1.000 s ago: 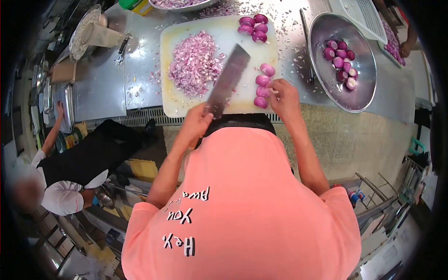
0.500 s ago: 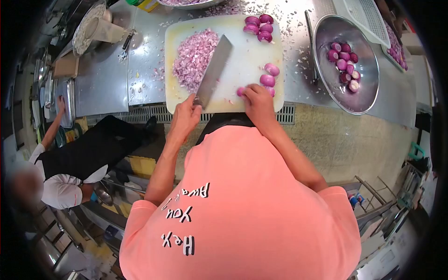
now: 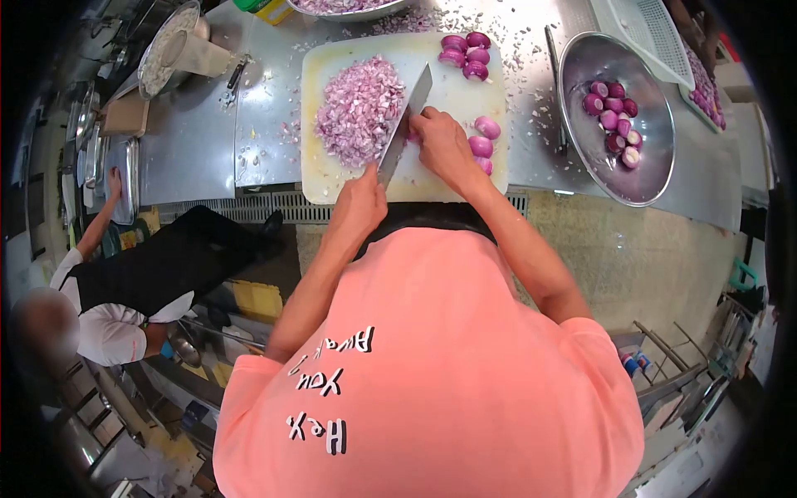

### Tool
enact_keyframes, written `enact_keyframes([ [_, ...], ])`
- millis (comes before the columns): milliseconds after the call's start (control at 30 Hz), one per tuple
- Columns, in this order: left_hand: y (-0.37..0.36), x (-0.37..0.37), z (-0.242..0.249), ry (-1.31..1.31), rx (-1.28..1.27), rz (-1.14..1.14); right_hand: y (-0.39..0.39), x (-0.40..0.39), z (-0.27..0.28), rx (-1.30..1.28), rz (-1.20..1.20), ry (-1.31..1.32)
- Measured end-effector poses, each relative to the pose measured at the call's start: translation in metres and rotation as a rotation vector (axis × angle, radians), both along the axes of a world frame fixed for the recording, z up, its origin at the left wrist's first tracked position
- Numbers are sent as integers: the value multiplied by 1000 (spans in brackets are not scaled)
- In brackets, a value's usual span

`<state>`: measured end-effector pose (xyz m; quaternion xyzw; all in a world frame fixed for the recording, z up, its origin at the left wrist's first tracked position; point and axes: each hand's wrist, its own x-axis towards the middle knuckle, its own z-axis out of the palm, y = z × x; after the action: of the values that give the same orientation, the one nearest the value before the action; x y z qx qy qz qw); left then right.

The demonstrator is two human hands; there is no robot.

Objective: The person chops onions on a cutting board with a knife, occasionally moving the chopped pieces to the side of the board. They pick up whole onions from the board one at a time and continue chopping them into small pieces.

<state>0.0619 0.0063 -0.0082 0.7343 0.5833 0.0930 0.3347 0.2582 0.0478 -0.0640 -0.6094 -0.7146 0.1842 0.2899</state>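
Observation:
My left hand [image 3: 359,202] is closed around the handle of a broad cleaver [image 3: 418,95], whose blade stands slantwise over a white cutting board [image 3: 448,184]. Close to the blade's right side, the fingers of my right hand [image 3: 445,148] are bent around a peeled red onion [image 3: 413,136], mostly hidden by the fingers and the steel. A heap of chopped red onion [image 3: 357,108] lies left of the blade. Several onion halves [image 3: 476,56] sit at the board's upper right. More onion pieces [image 3: 481,147] lie along its right edge, beside my right hand.
A steel bowl [image 3: 581,153] with peeled onions stands at the right, near a white perforated basket [image 3: 643,37]. Onion bits dot the steel table [image 3: 195,158]. A small knife [image 3: 237,73] and a clear jug [image 3: 199,58] are at the left. Another person [image 3: 108,319] is at the far left.
My right hand has moved left and up with the onion, from the board's right part to the cleaver. The cleaver and my left hand have shifted right, and the blade is turned more edge-on.

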Motion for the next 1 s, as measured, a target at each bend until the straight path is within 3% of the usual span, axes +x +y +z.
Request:
enact_keyframes([
  [167, -6, 2, 14, 4, -17, -11, -8, 0, -3, 9, 8, 42],
  [267, 5, 4, -9, -10, 10, -17, -4, 2, -7, 3, 4, 51],
  [433, 2, 8, 17, 3, -63, -17, -9, 2, -5, 18, -12, 102],
  [500, 0, 10, -6, 4, 18, -20, -7, 3, -6, 30, -18, 102],
  [733, -2, 11, 11, -15, 21, -48, -11, 3, -11, 77, -45, 155],
  [800, 4, 14, -12, 27, 4, -27, -12, 3, -14, 66, -46, 157],
  [900, 15, 20, 17, 11, -85, -64, -15, 5, -17, 80, -51, 153],
  [1000, -1, 16, 11, 21, 5, -41, -12, 4, -16, 91, -66, 181],
])
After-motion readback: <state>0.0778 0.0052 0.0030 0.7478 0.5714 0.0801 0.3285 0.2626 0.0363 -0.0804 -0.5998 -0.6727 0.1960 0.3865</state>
